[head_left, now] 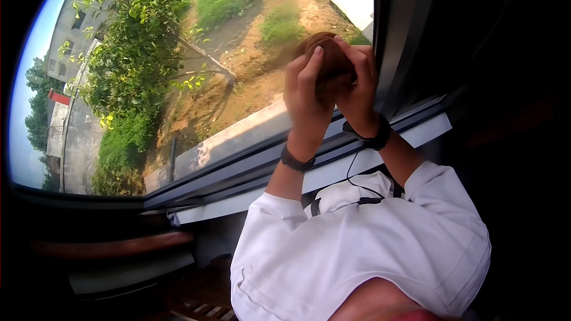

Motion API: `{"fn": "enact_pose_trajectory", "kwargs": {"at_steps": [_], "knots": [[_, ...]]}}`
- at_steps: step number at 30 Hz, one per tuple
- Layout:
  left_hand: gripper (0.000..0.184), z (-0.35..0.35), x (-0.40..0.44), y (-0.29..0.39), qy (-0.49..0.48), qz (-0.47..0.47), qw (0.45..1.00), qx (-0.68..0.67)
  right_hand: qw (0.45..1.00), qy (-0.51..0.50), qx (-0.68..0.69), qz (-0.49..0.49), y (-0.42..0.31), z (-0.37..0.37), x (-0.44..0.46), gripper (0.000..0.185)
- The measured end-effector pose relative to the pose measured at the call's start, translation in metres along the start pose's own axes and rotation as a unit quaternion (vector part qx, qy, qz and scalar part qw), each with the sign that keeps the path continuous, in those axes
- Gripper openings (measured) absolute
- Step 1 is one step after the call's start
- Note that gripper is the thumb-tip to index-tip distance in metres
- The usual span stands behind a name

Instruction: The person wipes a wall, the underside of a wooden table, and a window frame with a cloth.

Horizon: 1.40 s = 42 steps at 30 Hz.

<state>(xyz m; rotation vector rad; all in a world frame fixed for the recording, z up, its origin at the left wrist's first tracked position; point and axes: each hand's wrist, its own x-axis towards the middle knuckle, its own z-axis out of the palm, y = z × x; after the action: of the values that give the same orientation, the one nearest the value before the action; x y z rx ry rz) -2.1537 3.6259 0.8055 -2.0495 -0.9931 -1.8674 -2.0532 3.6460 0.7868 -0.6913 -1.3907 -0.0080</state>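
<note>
Both my hands are raised together in front of the window. A dark brown, rounded thing [335, 59] is between them; its kind I cannot make out. My left hand [308, 86] wraps its near-left side, with the thumb on its face. On the other side my right hand [361, 74] curls round it, fingers over the top and right edge. The palms hide its lower part. Each wrist wears a black band, and a thin black cable [351, 172] hangs near the right one.
A window frame [238, 172] and a white sill [220, 208] run below my forearms. Outside are a leafy tree [131, 41], bare soil, grass and grey buildings. A brown wooden rail [113, 246] shows dimly at lower left. The right side is dark.
</note>
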Motion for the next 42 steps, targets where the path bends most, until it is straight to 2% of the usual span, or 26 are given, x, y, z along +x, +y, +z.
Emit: {"fn": "enact_pose_trajectory", "kwargs": {"at_steps": [3,8,11,12,15,16,19,21,25,31,35,37,39,42], "knots": [[0.057,0.007,-0.023,-0.004,-0.063,-0.009,0.998,-0.006,0.998,0.013,0.002,0.055,0.013,-0.007,-0.029,0.064],[0.067,0.003,-0.092,-0.032,-0.123,-0.021,0.992,-0.002,0.997,-0.029,-0.007,0.07,0.034,-0.009,-0.094,0.059],[0.054,-0.011,-0.131,-0.042,-0.106,-0.08,0.991,-0.016,0.994,-0.073,-0.006,0.075,0.034,-0.001,-0.124,0.059],[0.034,-0.023,-0.137,-0.044,-0.176,-0.128,0.976,0.024,0.993,-0.09,0.001,0.077,0.031,0.002,-0.129,0.06],[0.015,-0.04,-0.13,-0.038,-0.108,-0.196,0.974,0.047,0.992,-0.105,0.041,0.056,0.017,0.02,-0.117,0.062],[0.029,-0.045,-0.129,-0.041,-0.072,-0.212,0.974,0.022,0.991,-0.114,0.056,0.048,0.01,0.025,-0.107,0.062],[0.048,-0.064,-0.086,-0.043,0.01,-0.048,0.997,0.053,0.989,-0.103,0.101,0.029,-0.022,0.045,-0.063,0.064],[0.063,-0.079,-0.063,-0.036,0.009,-0.119,0.991,0.06,0.987,-0.098,0.125,0.02,-0.044,0.054,-0.029,0.064],[0.06,-0.102,0.014,-0.017,0.043,-0.046,0.994,0.089,0.991,-0.042,0.119,-0.04,-0.071,0.082,0.023,0.061],[0.051,-0.123,0.051,-0.02,0.07,-0.069,0.995,0.032,0.989,-0.018,0.113,-0.091,-0.093,0.095,0.056,0.062],[0.058,-0.129,0.017,-0.039,0.006,0.002,0.999,0.044,0.993,-0.063,0.075,-0.063,-0.083,0.086,0.022,0.062],[0.061,-0.13,-0.007,-0.042,-0.019,0.005,0.998,0.058,0.994,-0.081,0.058,-0.05,-0.077,0.084,-0.002,0.063],[0.07,-0.129,-0.038,-0.049,-0.017,-0.032,0.999,0.021,0.991,-0.103,0.077,-0.02,-0.066,0.082,-0.035,0.064],[0.068,-0.133,-0.095,-0.064,-0.051,-0.073,0.995,0.041,0.987,-0.15,0.058,0.018,-0.048,0.082,-0.095,0.065]]}}
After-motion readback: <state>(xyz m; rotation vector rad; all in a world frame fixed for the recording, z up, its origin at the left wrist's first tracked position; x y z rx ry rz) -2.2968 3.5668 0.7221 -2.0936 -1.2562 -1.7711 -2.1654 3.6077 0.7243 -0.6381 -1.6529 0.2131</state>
